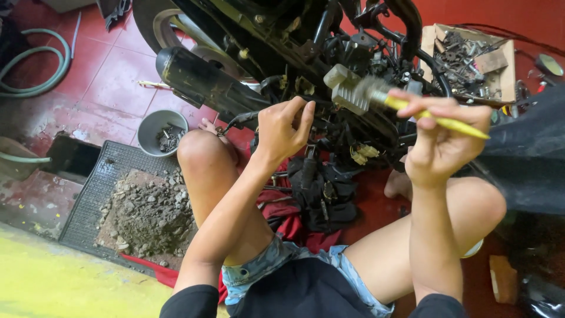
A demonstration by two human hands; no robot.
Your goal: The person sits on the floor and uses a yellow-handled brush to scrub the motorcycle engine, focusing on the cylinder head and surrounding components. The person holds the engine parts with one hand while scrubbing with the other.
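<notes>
Because the person sits on the red tiled floor (112, 88) with knees drawn up against the motorcycle (306, 53), everything needed lies within arm's reach. At far left a green hose (35, 65) curls on the tiles, apart from the work. Nearer, a black grid mat (88, 194) carries a heap of grey rubble and dirt (150, 215), kept together on it rather than spread over the floor. Just above it stands a grey round bowl (162, 131) with small metal parts inside, set beside the left knee and under the black exhaust pipe (206, 82). The left hand (282, 129) is curled, fingers bent in towards the engine parts; it seems to pinch something small there, but what it grips cannot be told. Below it a dark cloth with tools (321, 191) lies between the legs. The right hand (441, 132) is closed around a yellow-handled brush (406, 106), whose blurred bristle end points at a ribbed grey block (347, 91) on the machine. At upper right an open brown cardboard box (506, 59), plain-sided, holds loose bolts and scrap, well apart from both hands.
</notes>
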